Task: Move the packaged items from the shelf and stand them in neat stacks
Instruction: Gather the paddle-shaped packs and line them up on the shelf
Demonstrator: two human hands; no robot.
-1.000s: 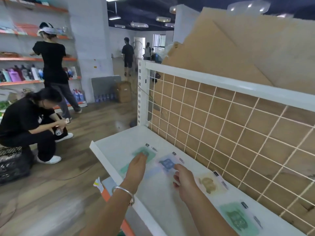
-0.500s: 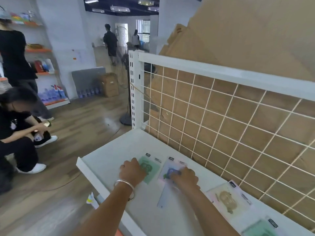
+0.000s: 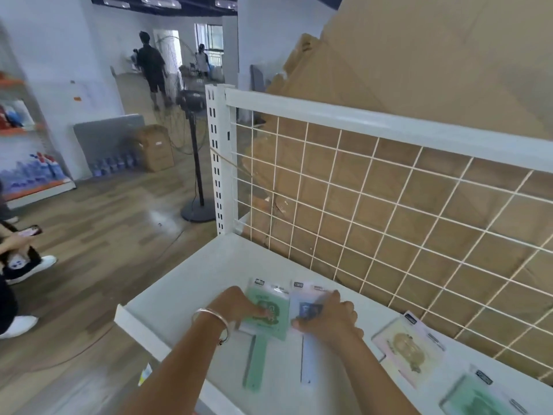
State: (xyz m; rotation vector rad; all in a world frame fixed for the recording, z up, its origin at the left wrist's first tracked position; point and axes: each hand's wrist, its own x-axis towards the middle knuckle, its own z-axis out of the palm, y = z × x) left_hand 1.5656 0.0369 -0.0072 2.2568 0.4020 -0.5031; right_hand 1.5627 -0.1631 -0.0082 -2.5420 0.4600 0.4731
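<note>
Several flat packaged fans lie in a row on the white shelf (image 3: 185, 283). My left hand (image 3: 239, 307), with a silver bracelet at the wrist, grips the green package (image 3: 270, 322), fingers curled over its near edge. My right hand (image 3: 329, 319) pinches the blue-and-white package (image 3: 309, 307) beside it, thumb under its near edge. To the right lie a yellow package (image 3: 408, 348) and another green package (image 3: 478, 396), both untouched.
A white wire grid (image 3: 389, 211) backs the shelf, with cardboard sheets (image 3: 419, 70) behind it. A standing fan (image 3: 194, 163) is on the wooden floor left of the shelf post. A crouching person (image 3: 15, 259) is at the far left.
Both hands reached the green and blue packages, then curled their fingers onto them. The view has swung left and down towards the shelf.
</note>
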